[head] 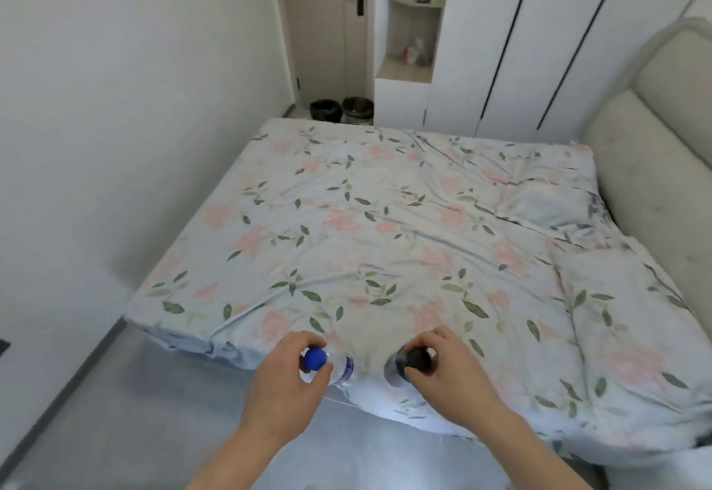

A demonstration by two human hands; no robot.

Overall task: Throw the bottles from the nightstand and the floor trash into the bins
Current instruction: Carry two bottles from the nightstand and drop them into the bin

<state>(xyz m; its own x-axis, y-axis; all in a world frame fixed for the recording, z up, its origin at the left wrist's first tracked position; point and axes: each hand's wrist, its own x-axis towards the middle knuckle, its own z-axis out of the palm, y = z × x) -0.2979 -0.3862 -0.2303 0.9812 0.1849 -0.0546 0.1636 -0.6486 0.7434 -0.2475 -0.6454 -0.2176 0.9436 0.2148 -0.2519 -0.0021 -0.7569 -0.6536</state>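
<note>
While two bins (341, 110) are standing far off, contents unclear, the left hand (287, 374) is gripping a blue-capped bottle (327, 364), the right hand (443, 364) a dark-capped bottle (404, 364).

Clear glossy plastic bottle (339, 368), matt cotton sheet (385, 227)

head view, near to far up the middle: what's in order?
Left hand gripping the blue-capped bottle and right hand gripping the dark-capped bottle → floral bed → two bins on the floor → door.
</note>
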